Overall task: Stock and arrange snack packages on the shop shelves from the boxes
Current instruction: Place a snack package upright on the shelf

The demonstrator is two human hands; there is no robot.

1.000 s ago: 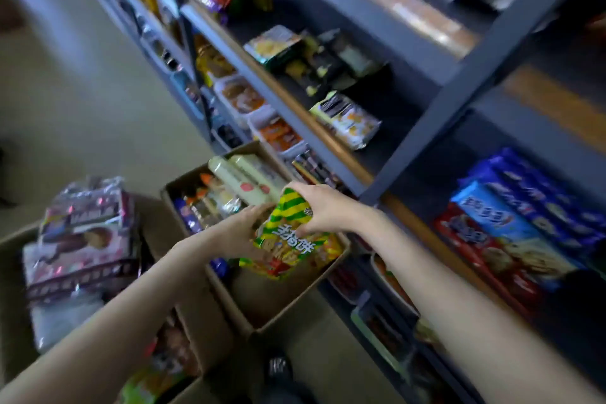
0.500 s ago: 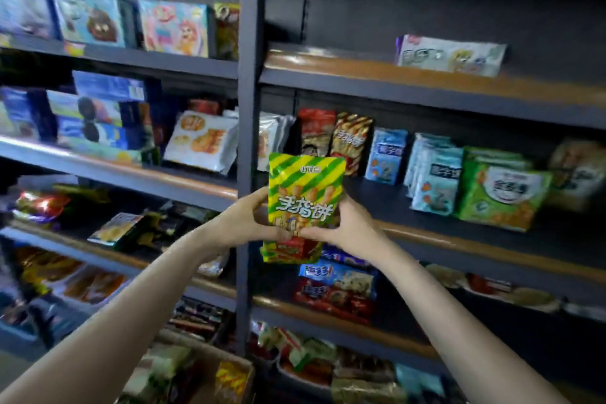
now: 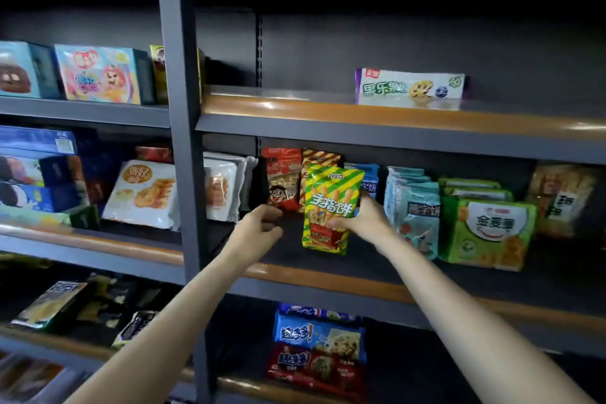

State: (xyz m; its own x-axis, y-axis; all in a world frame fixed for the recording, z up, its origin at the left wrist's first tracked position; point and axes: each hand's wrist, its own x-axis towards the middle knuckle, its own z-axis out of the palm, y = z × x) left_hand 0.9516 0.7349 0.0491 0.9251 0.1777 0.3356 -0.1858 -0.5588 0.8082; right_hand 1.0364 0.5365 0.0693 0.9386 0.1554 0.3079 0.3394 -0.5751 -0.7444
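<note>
My right hand (image 3: 364,220) grips a yellow-and-green striped snack bag (image 3: 329,207) by its right side and holds it upright on the middle shelf (image 3: 328,272). The bag stands in front of a red snack bag (image 3: 282,177) and a striped orange one (image 3: 319,157). My left hand (image 3: 262,228) hovers just left of the yellow-green bag, fingers loosely curled, holding nothing.
Pale blue bags (image 3: 413,203) and green packs (image 3: 488,229) fill the middle shelf to the right. White cookie bags (image 3: 144,193) stand left of the grey upright post (image 3: 183,141). A long white box (image 3: 410,88) lies on the upper shelf. Blue and red packs (image 3: 318,351) sit below.
The yellow-green bag went from the carton up to the middle shelf. My left hand has let go of it; only my right hand holds it now.
</note>
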